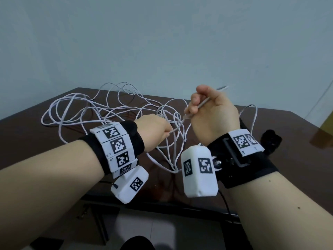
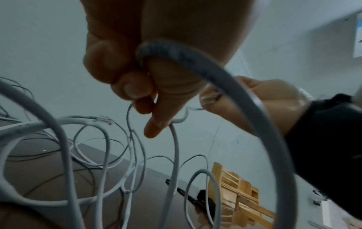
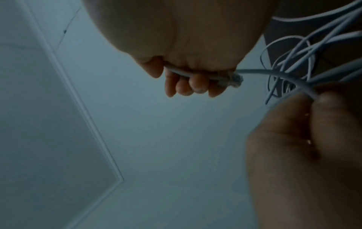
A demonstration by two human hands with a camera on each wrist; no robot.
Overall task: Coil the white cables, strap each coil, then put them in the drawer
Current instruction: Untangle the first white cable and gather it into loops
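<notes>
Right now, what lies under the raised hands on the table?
Loose white cable loops sprawl on the brown table beneath the left hand and right hand. Wrists hide some.

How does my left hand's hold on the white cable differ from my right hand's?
The left hand sits lower, near the tangle on the table, and pinches the white cable at its fingertips. The right hand is raised higher, fist closed round the cable near its plug end, the strand running through the grip. Both hold the same stretch, strung between them.

Thin white cables (image 1: 100, 109) sprawl uncoiled in tangled loops, partly lifted off the dark table (image 1: 27, 129).
</notes>
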